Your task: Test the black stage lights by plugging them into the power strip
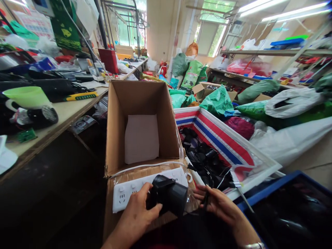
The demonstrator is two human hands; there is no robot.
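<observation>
My left hand (140,207) is closed around a black cylindrical device (172,195) with a ridged top; its exact kind does not show. The device is held tilted above a white power strip (124,195), covering part of the sockets. To the right of it, my right hand (218,204) is partly closed on a dark cord (206,200), whose lower end is lost against the dark clothing. The power strip lies on a cardboard flap in front of an open cardboard box (141,95), and a white cable (153,164) runs along its far side.
A pale sheet (142,138) lies inside the box. On the right, a striped lined bin (223,138) holds black devices and cords, beside a blue crate (293,186). The left workbench (85,103) carries a green cup (27,97) and a yellow-black cutter (81,96).
</observation>
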